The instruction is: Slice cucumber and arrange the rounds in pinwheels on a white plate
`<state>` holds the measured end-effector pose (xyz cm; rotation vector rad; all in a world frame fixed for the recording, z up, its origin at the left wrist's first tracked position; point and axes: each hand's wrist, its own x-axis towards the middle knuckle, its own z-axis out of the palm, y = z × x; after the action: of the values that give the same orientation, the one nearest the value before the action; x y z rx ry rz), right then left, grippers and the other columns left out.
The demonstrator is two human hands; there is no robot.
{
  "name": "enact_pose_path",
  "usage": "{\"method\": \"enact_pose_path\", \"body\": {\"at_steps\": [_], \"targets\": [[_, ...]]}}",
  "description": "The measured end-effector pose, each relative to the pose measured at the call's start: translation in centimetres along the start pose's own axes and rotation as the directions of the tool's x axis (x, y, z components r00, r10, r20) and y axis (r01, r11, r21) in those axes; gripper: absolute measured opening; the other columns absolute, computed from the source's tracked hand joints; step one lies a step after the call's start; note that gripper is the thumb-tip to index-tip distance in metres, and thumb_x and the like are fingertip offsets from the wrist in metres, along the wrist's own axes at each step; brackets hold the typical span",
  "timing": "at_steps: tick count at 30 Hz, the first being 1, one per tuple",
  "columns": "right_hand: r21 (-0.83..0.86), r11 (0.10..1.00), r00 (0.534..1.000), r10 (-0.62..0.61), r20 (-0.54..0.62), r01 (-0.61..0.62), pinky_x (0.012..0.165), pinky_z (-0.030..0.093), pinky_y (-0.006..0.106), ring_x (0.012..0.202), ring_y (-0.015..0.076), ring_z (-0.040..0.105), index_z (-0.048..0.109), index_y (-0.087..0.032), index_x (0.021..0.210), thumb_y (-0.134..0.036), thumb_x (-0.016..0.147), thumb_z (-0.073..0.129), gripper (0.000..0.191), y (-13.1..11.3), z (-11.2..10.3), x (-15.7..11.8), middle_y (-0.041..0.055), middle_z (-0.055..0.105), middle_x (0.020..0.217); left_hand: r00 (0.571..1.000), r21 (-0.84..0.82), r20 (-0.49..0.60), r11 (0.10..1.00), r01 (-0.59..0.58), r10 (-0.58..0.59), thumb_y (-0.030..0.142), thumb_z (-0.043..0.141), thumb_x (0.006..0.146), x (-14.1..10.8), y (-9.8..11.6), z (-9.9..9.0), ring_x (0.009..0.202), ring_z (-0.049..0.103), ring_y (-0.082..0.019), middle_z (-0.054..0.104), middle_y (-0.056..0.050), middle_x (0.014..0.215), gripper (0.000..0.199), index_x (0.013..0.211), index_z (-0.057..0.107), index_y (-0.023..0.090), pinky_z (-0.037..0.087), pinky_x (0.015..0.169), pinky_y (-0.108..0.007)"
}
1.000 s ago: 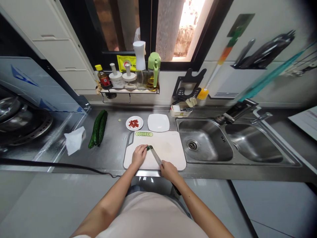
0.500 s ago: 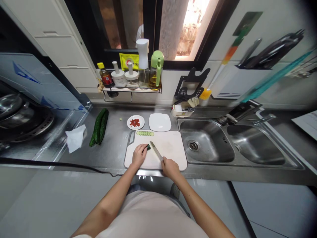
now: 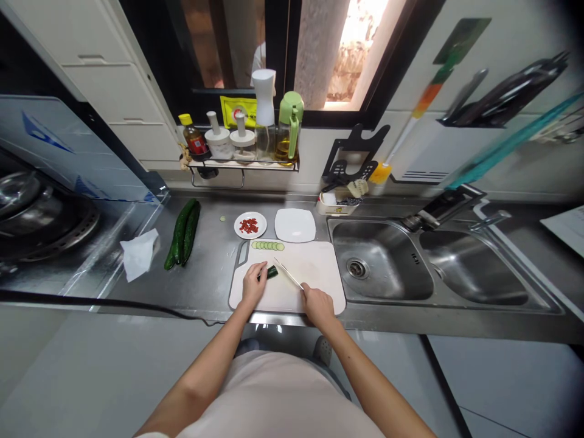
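On the white cutting board (image 3: 301, 301), my left hand (image 3: 254, 284) is closed around one end of a short dark green cucumber piece (image 3: 272, 272). The piece's other end sticks out to the right of my fingers. My right hand (image 3: 318, 305) grips the handle of a knife (image 3: 289, 275). Its blade points up and left, with its edge-on side toward me and its tip just right of the cucumber piece. A row of thin cucumber slices (image 3: 267, 246) lies overlapped along the board's far edge.
Behind the board stand a small plate (image 3: 238, 230) of chopped red pieces and a white square plate (image 3: 294, 225). Two whole cucumbers (image 3: 185, 234) and a crumpled white tissue (image 3: 139, 254) lie to the left. A double sink (image 3: 383, 261) is on the right. Bottles fill a wall rack (image 3: 246, 163).
My left hand has slid slightly left, baring more of the cucumber piece. The knife blade has turned from showing its flat side to nearly edge-on, and my right hand has shifted slightly right.
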<state>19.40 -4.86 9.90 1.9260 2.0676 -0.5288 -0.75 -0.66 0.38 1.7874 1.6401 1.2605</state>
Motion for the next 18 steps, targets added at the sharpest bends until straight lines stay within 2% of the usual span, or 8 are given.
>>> {"method": "enact_pose_path", "body": {"at_steps": [6, 8, 10, 13, 18], "targets": [[0.011, 0.999, 0.997, 0.034, -0.068, -0.033, 0.069, 0.036, 0.027, 0.087, 0.0186, 0.064, 0.051, -0.024, 0.112, -0.029, 0.094, 0.038, 0.023, 0.2, -0.6, -0.2, 0.0071, 0.068, 0.095, 0.991, -0.01, -0.03, 0.991, 0.132, -0.133, 0.031, 0.044, 0.092, 1.2, 1.3, -0.7, 0.1, 0.06, -0.018, 0.065, -0.009, 0.109, 0.031, 0.113, 0.062, 0.019, 0.048, 0.089, -0.033], [-0.003, 0.999, 0.995, 0.042, -0.094, -0.042, 0.069, 0.035, 0.026, 0.087, 0.0183, 0.063, 0.052, -0.024, 0.111, -0.029, 0.092, 0.042, 0.022, 0.2, -0.9, -0.4, 0.0066, 0.068, 0.095, 0.989, 0.002, -0.026, 0.99, 0.144, -0.144, 0.032, 0.043, 0.092, 1.9, 1.7, -1.0, 0.102, 0.059, -0.018, 0.064, -0.008, 0.11, 0.031, 0.114, 0.062, 0.02, 0.048, 0.09, -0.033], [-0.026, 0.998, 0.991, 0.049, -0.126, -0.052, 0.069, 0.035, 0.026, 0.088, 0.019, 0.063, 0.052, -0.023, 0.111, -0.029, 0.09, 0.045, 0.022, 0.2, -1.2, -0.5, 0.0068, 0.068, 0.095, 0.994, 0.022, -0.005, 0.993, 0.114, -0.114, 0.033, 0.044, 0.092, 2.5, 2.2, -1.3, 0.104, 0.058, -0.018, 0.064, -0.007, 0.11, 0.031, 0.113, 0.063, 0.021, 0.047, 0.092, -0.033], [-0.056, 0.997, 0.984, 0.038, -0.177, -0.049, 0.071, 0.035, 0.027, 0.089, 0.0209, 0.062, 0.052, -0.022, 0.114, -0.031, 0.088, 0.05, 0.028, 0.3, -1.3, -0.6, 0.0077, 0.068, 0.094, 0.995, 0.089, 0.094, 0.996, 0.019, -0.027, 0.035, 0.049, 0.089, 3.2, 3.2, -1.6, 0.11, 0.054, -0.02, 0.061, -0.007, 0.113, 0.029, 0.11, 0.065, 0.023, 0.043, 0.097, -0.035], [-0.084, 0.996, 0.972, -0.002, -0.236, -0.018, 0.074, 0.034, 0.029, 0.092, 0.0221, 0.059, 0.048, -0.019, 0.123, -0.033, 0.086, 0.055, 0.04, 0.5, -0.8, -0.6, 0.0088, 0.066, 0.097, 0.958, 0.22, 0.283, 0.971, -0.097, 0.031, 0.039, 0.058, 0.084, 3.7, 5.1, -1.7, 0.118, 0.045, -0.025, 0.056, -0.008, 0.123, 0.03, 0.108, 0.067, 0.025, 0.037, 0.102, -0.041]]}}
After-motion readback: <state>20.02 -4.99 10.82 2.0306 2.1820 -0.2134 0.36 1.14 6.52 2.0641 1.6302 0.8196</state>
